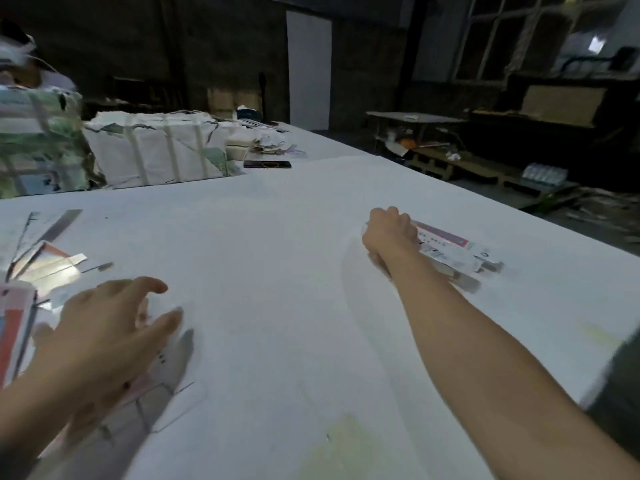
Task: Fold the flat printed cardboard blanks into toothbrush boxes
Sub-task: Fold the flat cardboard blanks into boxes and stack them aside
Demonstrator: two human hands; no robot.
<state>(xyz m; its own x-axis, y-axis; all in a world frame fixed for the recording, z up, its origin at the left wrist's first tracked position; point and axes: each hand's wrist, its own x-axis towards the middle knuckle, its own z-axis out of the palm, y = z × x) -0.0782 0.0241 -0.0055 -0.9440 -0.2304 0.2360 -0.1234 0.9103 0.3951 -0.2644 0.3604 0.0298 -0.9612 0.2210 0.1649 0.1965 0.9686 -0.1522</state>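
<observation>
Packing workshop | long white desk [311, 209] | strapped paper bundles [156, 147] | wooden pallets [467, 168] | grid-paned window [502, 36] | dim, unfinished walls

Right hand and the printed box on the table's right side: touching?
Touching. In the head view the right hand has its fingers curled over the near end of the printed box, which sticks out from under the knuckles onto the white table.
</observation>
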